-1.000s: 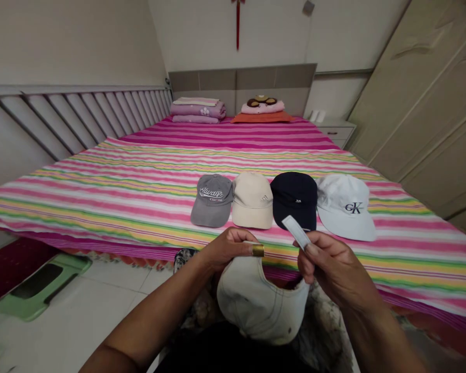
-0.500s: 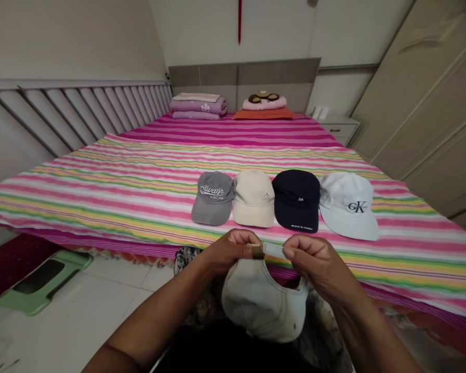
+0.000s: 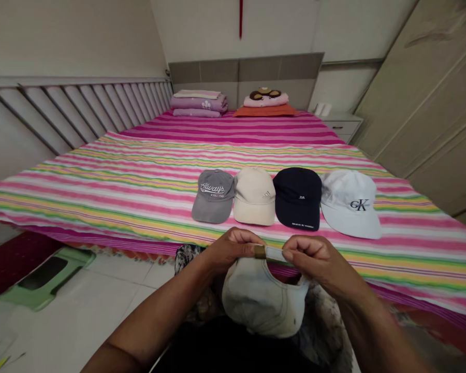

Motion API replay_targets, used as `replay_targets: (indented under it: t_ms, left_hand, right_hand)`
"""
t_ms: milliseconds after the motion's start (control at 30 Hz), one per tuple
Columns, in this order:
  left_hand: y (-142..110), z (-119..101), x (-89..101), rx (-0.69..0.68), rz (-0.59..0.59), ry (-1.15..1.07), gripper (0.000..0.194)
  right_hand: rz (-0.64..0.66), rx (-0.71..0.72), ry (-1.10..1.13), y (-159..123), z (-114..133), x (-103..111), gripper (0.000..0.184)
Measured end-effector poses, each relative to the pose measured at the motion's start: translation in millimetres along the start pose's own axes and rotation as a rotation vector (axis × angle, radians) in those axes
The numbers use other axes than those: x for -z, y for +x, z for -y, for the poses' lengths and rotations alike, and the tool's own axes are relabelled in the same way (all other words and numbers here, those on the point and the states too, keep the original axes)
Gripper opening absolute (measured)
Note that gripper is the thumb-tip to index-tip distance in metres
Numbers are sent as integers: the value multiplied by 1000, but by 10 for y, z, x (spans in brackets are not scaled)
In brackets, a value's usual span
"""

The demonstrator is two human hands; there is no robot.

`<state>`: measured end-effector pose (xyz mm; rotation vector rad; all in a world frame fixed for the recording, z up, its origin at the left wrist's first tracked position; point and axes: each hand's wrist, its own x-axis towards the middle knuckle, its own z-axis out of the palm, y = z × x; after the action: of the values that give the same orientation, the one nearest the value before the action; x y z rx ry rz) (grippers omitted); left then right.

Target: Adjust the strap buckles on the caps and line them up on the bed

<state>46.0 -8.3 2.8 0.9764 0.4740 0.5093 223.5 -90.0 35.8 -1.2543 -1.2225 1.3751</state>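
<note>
Off-white, the baseball cap (image 3: 264,305) sat at bottom middle. The left hand's (image 3: 232,250) fingers pinched it beside the gold buckle (image 3: 260,252); the right hand's (image 3: 320,261) fingers pinched its strap (image 3: 274,254). Joining both seemed the step; the next pull called for steady fingers.

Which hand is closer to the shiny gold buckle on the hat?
The left hand: its thumb is right at the gold buckle. The right hand is apart from the buckle, pinching farther along the pale strap.
</note>
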Motion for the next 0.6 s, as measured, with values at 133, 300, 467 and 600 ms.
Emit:
replay_targets:
  t_ms: [133, 300, 467, 600]
  left_hand:
    - [-2, 7, -16, 13, -12, 11, 30]
    - [-12, 4, -57, 20, -7, 24, 28]
    - [-15, 0, -99, -29, 29, -5, 21]
    - [-12, 14, -107, -48, 20, -3, 17]
  right_hand:
    - [38, 26, -93, -4, 30, 26, 22]
    - [25, 59, -176, -12, 16, 12, 21]
    - [40, 39, -121, -7, -11, 19, 22]
    - [42, 24, -99, 0, -18, 27, 23]
